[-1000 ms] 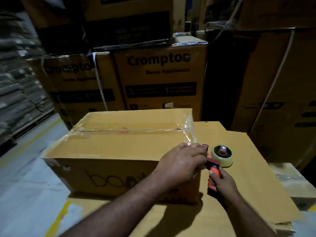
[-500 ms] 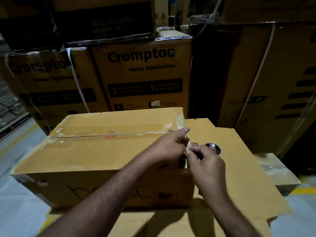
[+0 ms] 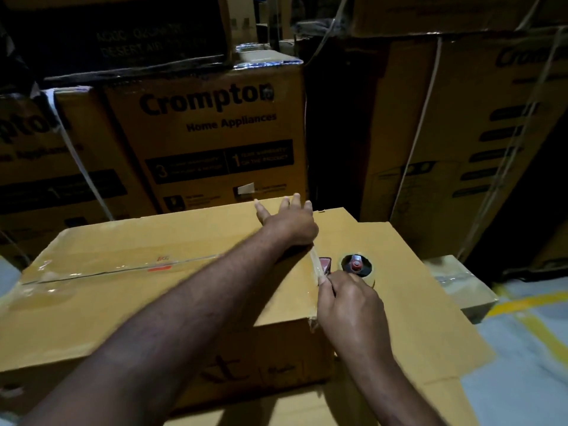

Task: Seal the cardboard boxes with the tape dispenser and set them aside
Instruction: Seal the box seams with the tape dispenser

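Brown box (image 3: pixel 147 321), glossy clear tape (image 3: pixel 123 269) along its seam. Left hand (image 3: pixel 289 224) lies flat on top, fingers spread; right hand (image 3: pixel 350 302) pinches a tape strip (image 3: pixel 316 265).

A cardboard box (image 3: pixel 123 302) is seen on a flat cardboard sheet (image 3: pixel 415 318), its top seam covered with clear tape. The left hand (image 3: pixel 290 224) is laid on the box's far right corner, fingers spread straight. A strip of tape (image 3: pixel 316 265) is pinched at the box's right edge by the right hand (image 3: pixel 350 302). The tape dispenser (image 3: pixel 356 267) is seen on the sheet just beyond that hand. Crompton cartons (image 3: pixel 209 133) are stacked behind.
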Tool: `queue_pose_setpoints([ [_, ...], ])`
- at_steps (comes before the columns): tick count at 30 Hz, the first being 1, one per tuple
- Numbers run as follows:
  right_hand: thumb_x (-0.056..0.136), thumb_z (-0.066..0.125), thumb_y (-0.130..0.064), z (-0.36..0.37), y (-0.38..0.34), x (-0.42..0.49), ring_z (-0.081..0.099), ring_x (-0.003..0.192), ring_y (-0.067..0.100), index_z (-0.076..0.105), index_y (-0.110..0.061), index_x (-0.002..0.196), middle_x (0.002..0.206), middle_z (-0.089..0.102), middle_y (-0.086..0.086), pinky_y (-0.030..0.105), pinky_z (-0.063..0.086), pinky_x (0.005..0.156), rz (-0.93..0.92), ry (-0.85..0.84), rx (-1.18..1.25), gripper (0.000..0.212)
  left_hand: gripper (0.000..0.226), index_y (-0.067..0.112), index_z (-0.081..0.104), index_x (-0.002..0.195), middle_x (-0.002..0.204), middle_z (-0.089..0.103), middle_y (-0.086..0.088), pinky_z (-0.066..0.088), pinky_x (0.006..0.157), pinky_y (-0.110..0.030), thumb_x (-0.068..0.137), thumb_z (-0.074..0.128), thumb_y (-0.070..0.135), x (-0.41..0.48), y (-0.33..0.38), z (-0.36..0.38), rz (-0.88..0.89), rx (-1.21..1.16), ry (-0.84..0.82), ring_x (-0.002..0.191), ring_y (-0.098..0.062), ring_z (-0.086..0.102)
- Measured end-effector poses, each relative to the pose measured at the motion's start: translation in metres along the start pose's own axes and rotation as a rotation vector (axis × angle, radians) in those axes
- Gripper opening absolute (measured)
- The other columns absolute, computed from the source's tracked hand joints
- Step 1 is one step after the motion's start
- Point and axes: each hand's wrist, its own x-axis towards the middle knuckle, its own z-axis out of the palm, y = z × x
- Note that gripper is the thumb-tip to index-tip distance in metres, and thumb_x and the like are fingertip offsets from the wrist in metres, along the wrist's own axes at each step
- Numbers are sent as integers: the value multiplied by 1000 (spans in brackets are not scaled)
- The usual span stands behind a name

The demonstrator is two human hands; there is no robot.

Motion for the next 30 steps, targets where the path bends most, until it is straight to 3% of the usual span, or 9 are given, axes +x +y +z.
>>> queue_pose_setpoints([
  [4, 98, 42, -26, -6, 0, -4, 56, 69, 20, 60, -17, 84, 77, 59, 0, 30, 46, 60, 119, -149, 27, 24, 65, 37, 13, 161, 171, -2, -3, -19, 107, -78, 103, 41, 24, 34, -8, -7, -20, -43, -2, 156, -30, -5],
  [7, 101, 43, -31, -11, -5, -4, 61, 79, 18, 66, -18, 100, 90, 64, -2, 29, 49, 65, 145, -155, -21, 26, 68, 38, 15, 160, 167, 24, -7, -7, 117, -70, 102, 43, 20, 49, -12, -12, -8, -120, 2, 153, -34, 20],
  [10, 101, 46, -36, -15, -8, 8, 59, 86, 15, 68, -23, 111, 104, 63, -6, 30, 48, 67, 209, -209, -73, 28, 49, 32, 45, 150, 150, 49, -8, 28, 113, -52, 101, 43, 25, 54, -13, -5, 92, -66, 109, 135, -29, 45],
  [13, 101, 48, -36, -11, -12, 25, 51, 74, 16, 69, -20, 101, 97, 55, -6, 30, 39, 59, 217, -225, -148, 26, 34, 23, 66, 126, 127, 63, -5, 36, 101, -46, 101, 44, 28, 61, -16, 2, 105, -58, 183, 113, -24, 54],
  [17, 99, 56, -34, 16, -15, 70, 61, 79, 23, 72, -16, 94, 91, 61, 1, 36, 54, 67, 206, -223, -174, 24, 31, 22, 67, 122, 120, 67, -3, 39, 98, -44, 102, 45, 32, 65, -21, 2, 133, -70, 188, 105, -21, 57],
  [23, 94, 65, -16, 65, -23, 152, 66, 89, 24, 72, -11, 108, 96, 68, 7, 37, 58, 74, 321, -212, -146, 16, 52, 26, 64, 131, 134, 62, -1, 43, 84, -33, 100, 39, 60, 88, -32, -7, 173, -276, -86, 116, -21, 60],
  [25, 93, 65, -11, 73, -26, 167, 66, 85, 23, 72, -9, 107, 92, 68, 7, 36, 59, 72, 361, -213, -118, 16, 38, 26, 67, 124, 126, 66, 1, 42, 74, -30, 103, 44, 48, 91, -35, -7, 206, -266, -56, 105, -17, 63],
  [28, 91, 66, -16, 82, -23, 171, 61, 71, 21, 74, -12, 99, 80, 65, 3, 27, 45, 52, 297, -205, -144, 11, 38, 20, 67, 126, 123, 68, -1, 45, 81, -35, 108, 39, 39, 88, -40, -6, 247, -177, 75, 109, -21, 62],
  [30, 92, 65, -23, 80, -21, 165, 60, 69, 22, 74, -16, 94, 77, 65, 2, 24, 37, 50, 277, -211, -168, 12, 40, 19, 64, 129, 125, 67, -4, 49, 87, -38, 108, 36, 39, 89, -43, 1, 241, -181, 169, 111, -24, 62],
])
